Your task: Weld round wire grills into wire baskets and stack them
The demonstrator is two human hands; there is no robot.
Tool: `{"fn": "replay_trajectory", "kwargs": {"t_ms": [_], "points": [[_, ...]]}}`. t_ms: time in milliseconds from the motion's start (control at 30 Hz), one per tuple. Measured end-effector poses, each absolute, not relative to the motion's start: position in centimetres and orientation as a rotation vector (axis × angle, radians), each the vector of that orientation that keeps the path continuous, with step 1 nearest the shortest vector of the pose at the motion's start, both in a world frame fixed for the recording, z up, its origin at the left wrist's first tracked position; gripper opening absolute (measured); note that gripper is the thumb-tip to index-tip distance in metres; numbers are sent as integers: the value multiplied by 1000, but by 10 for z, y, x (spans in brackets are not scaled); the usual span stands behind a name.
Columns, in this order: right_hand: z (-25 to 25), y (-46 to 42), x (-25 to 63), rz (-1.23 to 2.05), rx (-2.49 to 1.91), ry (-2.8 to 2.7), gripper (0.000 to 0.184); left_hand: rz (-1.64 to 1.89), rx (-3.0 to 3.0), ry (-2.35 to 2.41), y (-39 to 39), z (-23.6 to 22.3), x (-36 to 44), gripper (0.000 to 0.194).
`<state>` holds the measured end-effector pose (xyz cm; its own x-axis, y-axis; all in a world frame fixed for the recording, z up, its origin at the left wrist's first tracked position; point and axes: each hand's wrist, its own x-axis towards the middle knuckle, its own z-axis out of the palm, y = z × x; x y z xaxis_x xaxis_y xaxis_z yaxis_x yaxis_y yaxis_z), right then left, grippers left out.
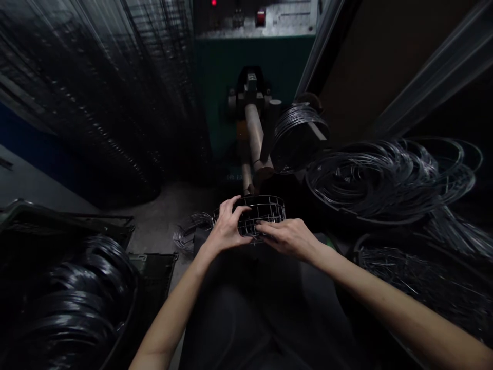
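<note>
1. The left hand (227,226), just below the near end of the steel bar (254,131), curves around a wire frame (250,226); its bent fingers and separate thumb clasp the mesh, perhaps to steady so open a ring
2. The right hand (288,235), below and right of the bar, lays its fingers close together on the frame's near wall, probably to balance the other side; the thumb is hidden, so I cannot tell whether it pinches
3. The frame sits directly below the bar's near end, above dark clothing (265,308); whether it touches either one cannot be told
4. Right of the bar, a wire coil (295,117) hangs around a support, which likely stops its turns from tangling; farther right lie loose wire loops (385,172), and below these a bin (360,246) holds short wire pieces
5. Well left of and below the bar, bundled wire rings (77,313) lie in a dark container, seemingly nested to save room
6. Behind the bar stands a green machine (254,54), which appears to carry it; a red switch (261,17) faces outward, presumably for easy reach
</note>
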<state>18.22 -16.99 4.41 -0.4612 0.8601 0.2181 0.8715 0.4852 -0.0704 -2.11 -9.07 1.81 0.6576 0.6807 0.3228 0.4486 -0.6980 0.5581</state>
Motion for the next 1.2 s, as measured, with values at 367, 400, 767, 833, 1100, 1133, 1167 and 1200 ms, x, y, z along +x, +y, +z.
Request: {"fn": "replay_trajectory", "kwargs": {"t_ms": [367, 400, 767, 833, 1100, 1133, 1167, 1200], "points": [[41, -165, 192, -151, -1338, -2521, 20, 752, 2411, 893, -90, 11, -19, 72], [40, -164, 193, -165, -1322, -2525, 20, 754, 2411, 888, -90, 11, -18, 72], [38, -160, 196, -298, -1302, -2543, 20, 781, 2382, 897, -88, 4, -17, 74], [39, -155, 197, -317, -1326, -2547, 20, 790, 2390, 890, -81, 4, -15, 74], [41, -143, 201, -325, -1363, -2523, 24, 764, 2392, 891, -66, 11, -12, 77], [41, -142, 201, -323, -1361, -2524, 24, 755, 2389, 896, -64, 12, -12, 77], [41, -140, 202, -318, -1360, -2524, 25, 745, 2388, 902, -63, 14, -11, 78], [40, -139, 202, -306, -1362, -2527, 25, 736, 2386, 905, -61, 15, -11, 78]]}}
